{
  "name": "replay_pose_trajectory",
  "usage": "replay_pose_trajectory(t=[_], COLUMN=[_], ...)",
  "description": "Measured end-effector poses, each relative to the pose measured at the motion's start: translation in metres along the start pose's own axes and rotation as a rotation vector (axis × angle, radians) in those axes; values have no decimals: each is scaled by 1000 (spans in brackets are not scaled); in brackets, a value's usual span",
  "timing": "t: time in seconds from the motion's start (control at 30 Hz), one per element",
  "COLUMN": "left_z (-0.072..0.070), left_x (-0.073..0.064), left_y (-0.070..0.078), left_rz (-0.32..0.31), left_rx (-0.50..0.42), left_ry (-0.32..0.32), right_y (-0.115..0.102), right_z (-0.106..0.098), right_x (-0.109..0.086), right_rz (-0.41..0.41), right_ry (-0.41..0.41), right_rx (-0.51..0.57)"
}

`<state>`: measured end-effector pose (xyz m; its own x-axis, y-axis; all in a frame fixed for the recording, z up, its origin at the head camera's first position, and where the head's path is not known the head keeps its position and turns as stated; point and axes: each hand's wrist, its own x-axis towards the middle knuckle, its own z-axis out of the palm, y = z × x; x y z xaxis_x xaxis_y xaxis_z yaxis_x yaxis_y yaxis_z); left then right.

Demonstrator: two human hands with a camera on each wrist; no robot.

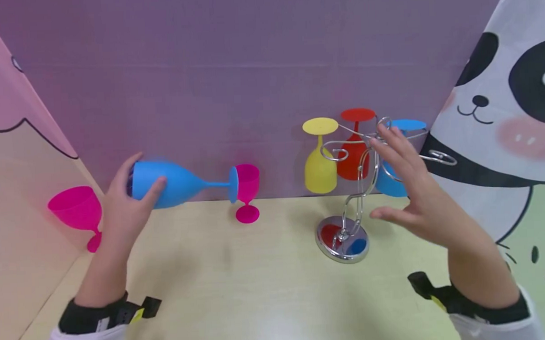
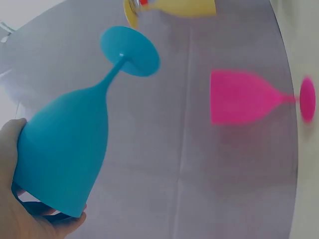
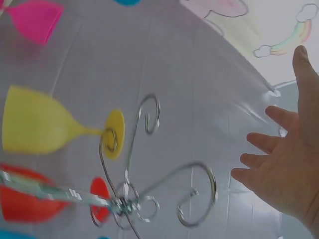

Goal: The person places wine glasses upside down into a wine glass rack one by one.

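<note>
My left hand [image 1: 128,202] grips a blue goblet [image 1: 171,185] round its bowl near the rim. The goblet lies sideways in the air, its foot pointing right and overlapping a pink goblet [image 1: 249,181] in the head view. My right hand [image 1: 420,202] is spread, fingers straight, in front of a chrome glass rack [image 1: 342,240], holding nothing. Upside down on the rack hang a yellow goblet [image 1: 320,163], a red goblet [image 1: 354,154] and another blue goblet [image 1: 387,182], the last partly behind my right hand. In the right wrist view, bare curled rack arms [image 3: 197,219] show beside the spread fingers.
A second pink goblet [image 1: 77,209] stands at the far left by the side wall, partly behind my left wrist. The pale table [image 1: 258,290] meets a purple backdrop [image 1: 206,92] behind. A panda-print sheet [image 1: 501,147] bounds the right side.
</note>
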<state>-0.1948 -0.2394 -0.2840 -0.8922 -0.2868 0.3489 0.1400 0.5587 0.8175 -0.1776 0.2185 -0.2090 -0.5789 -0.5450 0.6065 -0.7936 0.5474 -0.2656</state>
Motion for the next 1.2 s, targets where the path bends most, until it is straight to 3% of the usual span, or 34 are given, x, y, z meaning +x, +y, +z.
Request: replay_pose_trajectory(t=[0.23,0.37,0.47,0.57,0.7,0.87,1.2], left_z=[33,48,59,72,89,105,126], left_x=[-28,-41,-51,-59,-68,-79,-98], left_y=[-2,-4,-4,-2,2,2,-2], left_rz=[-86,-152,-218,-284,-343,-384,-455], left_rx=[-218,-320,-401,-496,-643,-712,-822], left_ry=[-34,-57,-101,-179,-271,-357,-472], right_y=[-4,-1,4,11,17,19,21], right_z=[43,65,81,98,114,125,136], right_x=[-30,-42,-48,-53,-59,-61,-60], right_rz=[-84,-97,-108,-99,-22,82,120], right_ry=[123,176,198,195,157,79,9], right_rx=[181,400,569,669,707,705,704])
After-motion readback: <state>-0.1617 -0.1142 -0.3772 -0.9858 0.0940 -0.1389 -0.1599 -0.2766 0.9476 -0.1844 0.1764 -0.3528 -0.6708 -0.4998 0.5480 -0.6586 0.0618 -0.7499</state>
